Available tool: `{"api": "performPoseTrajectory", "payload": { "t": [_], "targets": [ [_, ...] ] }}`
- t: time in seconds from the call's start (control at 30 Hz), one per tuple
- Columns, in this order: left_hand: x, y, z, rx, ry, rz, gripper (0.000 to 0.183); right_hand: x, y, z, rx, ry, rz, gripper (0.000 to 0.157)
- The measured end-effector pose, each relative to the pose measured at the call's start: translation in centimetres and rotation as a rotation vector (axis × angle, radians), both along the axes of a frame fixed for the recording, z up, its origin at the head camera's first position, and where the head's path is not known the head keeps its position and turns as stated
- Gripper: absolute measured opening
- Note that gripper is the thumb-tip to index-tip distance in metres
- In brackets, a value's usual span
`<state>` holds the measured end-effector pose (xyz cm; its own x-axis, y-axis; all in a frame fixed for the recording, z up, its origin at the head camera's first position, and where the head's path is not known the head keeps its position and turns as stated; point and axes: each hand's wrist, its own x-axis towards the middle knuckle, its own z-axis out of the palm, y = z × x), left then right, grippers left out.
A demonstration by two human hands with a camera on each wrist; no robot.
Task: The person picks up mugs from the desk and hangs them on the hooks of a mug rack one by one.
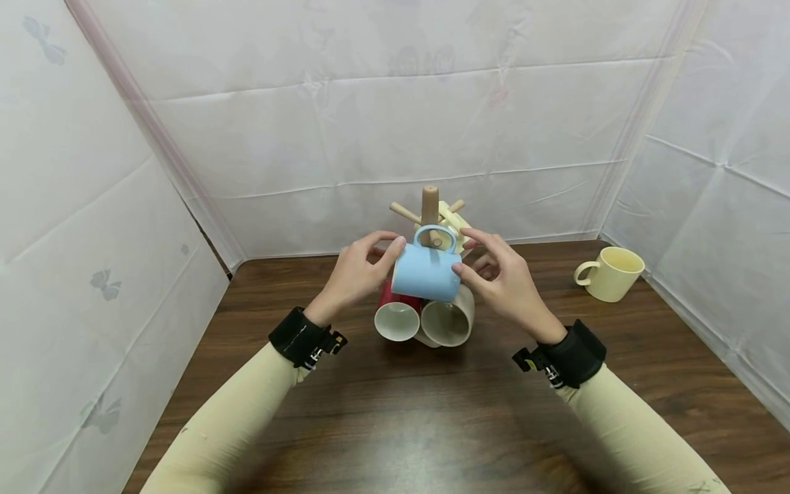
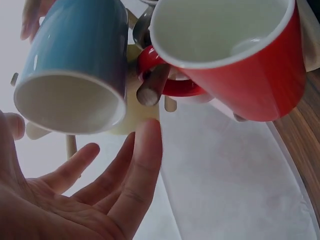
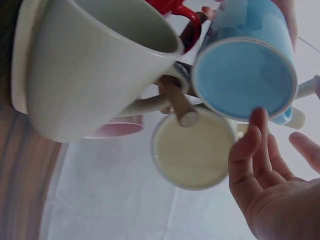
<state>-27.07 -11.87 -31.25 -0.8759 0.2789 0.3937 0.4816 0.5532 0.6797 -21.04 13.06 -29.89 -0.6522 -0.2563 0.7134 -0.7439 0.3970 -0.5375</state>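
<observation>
A light blue mug (image 1: pixel 427 273) lies on its side with its handle up, at the front of a wooden mug tree (image 1: pixel 430 206); a peg tip shows inside the handle loop. My left hand (image 1: pixel 361 267) is at its rim end, thumb tip close to the rim, fingers apart in the left wrist view. At its base end is my right hand (image 1: pixel 503 278), one fingertip overlapping the base in the right wrist view, the other fingers loosely bent. Below hang a red mug (image 2: pixel 250 85) with a peg through its handle and an off-white mug (image 3: pixel 95 75), also on a peg.
A pale yellow mug (image 3: pixel 195 150) hangs behind on the tree, and part of a pink mug (image 3: pixel 117 129) shows beyond the off-white one. Another yellow mug (image 1: pixel 611 274) stands upright at the right of the brown wooden table (image 1: pixel 395 425). White cloth walls (image 1: pixel 395 130) enclose the back and sides.
</observation>
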Motion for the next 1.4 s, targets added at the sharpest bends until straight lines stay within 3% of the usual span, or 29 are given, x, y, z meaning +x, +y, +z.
{"api": "performPoseTrajectory", "payload": {
  "t": [0.2,0.33,0.63,0.8,0.93,1.0,1.23,1.4],
  "targets": [
    [-1.1,-0.1,0.7,0.037,0.029,0.031,0.051,-0.4,-0.6,1.4,-0.017,0.086,-0.039,0.052],
    [-2.0,-0.1,1.1,0.107,0.023,0.040,0.056,-1.6,-0.8,1.5,0.007,0.126,-0.055,0.056],
    [-3.9,0.2,1.7,0.332,-0.022,-0.100,0.049,-5.2,-1.0,0.7,0.125,0.128,-0.072,0.069],
    [-3.4,0.7,2.9,0.362,-0.037,-0.163,0.041,-5.5,-1.4,1.1,0.165,0.106,-0.073,0.076],
    [-2.4,1.1,4.0,0.343,-0.029,-0.157,0.033,-5.3,-1.6,1.3,0.175,0.074,-0.083,0.077],
    [-2.4,1.1,4.0,0.338,-0.032,-0.154,0.030,-5.2,-1.7,1.4,0.175,0.063,-0.091,0.077],
    [-5.4,0.9,1.7,0.348,0.013,-0.151,0.030,-5.0,-1.7,1.4,0.176,0.039,-0.107,0.076],
    [-5.3,1.0,1.8,0.346,0.001,-0.154,0.030,-4.8,-1.7,1.3,0.166,0.042,-0.115,0.074]
  ]
}}
